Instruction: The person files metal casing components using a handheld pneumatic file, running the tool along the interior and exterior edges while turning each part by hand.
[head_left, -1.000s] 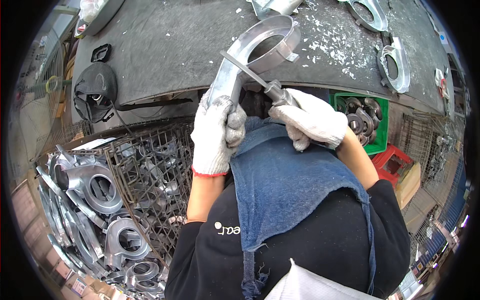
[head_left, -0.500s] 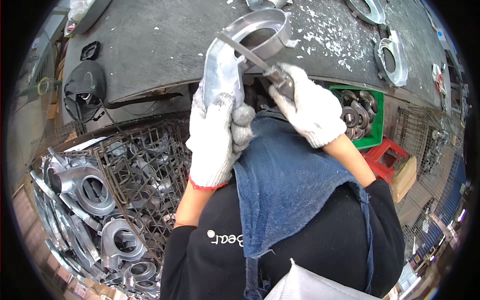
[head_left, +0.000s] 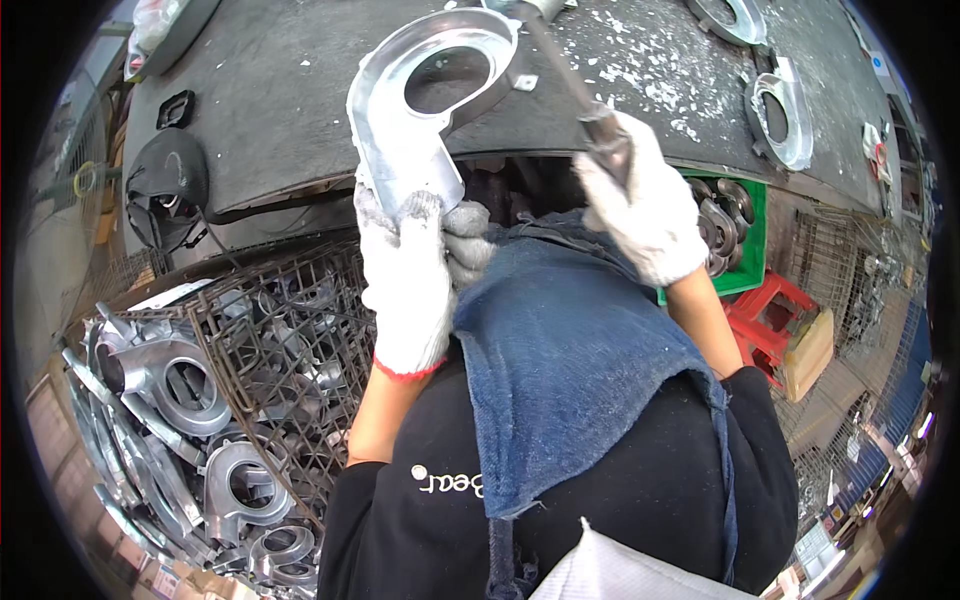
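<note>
In my left hand [head_left: 412, 285], in a white knit glove with a red cuff, is a silver volute-shaped metal casting [head_left: 395, 125]. The fingers wrap its straight neck, and the ring-shaped end with its round opening points away over the worktable. My right hand [head_left: 650, 215], also gloved, is closed round the dark handle of a flat file [head_left: 560, 65]. The file's blade slants up and away to the left, apart from the casting and smeared by motion. Its far end overlaps a metal part at the table's far side.
The dark worktable [head_left: 290, 110] carries pale shavings and two more castings [head_left: 790, 120] at right. Wire baskets [head_left: 235, 370] full of castings stand at left. A green crate [head_left: 752, 240] of metal parts and a red stool [head_left: 770, 310] are at right; a black bag-like item [head_left: 165, 175] hangs far left.
The file has lifted off the casting and swung up and right with my right hand. My left hand has shifted left, turning the casting so its opening shows more fully.
</note>
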